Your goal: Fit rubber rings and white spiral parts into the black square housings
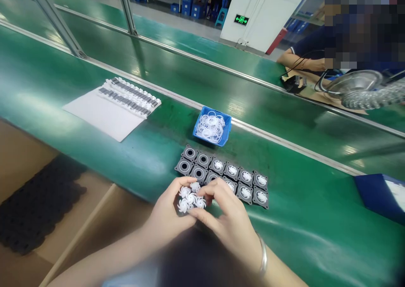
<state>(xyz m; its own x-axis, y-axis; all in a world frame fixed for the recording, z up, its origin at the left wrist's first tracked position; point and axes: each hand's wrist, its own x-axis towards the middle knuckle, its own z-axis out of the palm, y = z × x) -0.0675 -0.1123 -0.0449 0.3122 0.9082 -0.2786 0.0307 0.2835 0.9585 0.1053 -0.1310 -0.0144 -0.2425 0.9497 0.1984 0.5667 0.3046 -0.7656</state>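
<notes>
"While a white pillar (265, 8) stands beyond the green bench (316, 228), where are the white impellers (190, 198)?"

"Cupped in the left hand (166, 207), the right hand (226, 213) pinching at their edge, near black housings (199, 174)."

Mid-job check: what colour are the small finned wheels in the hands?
White; the finned wheels show best in the head view, the only one.
</notes>
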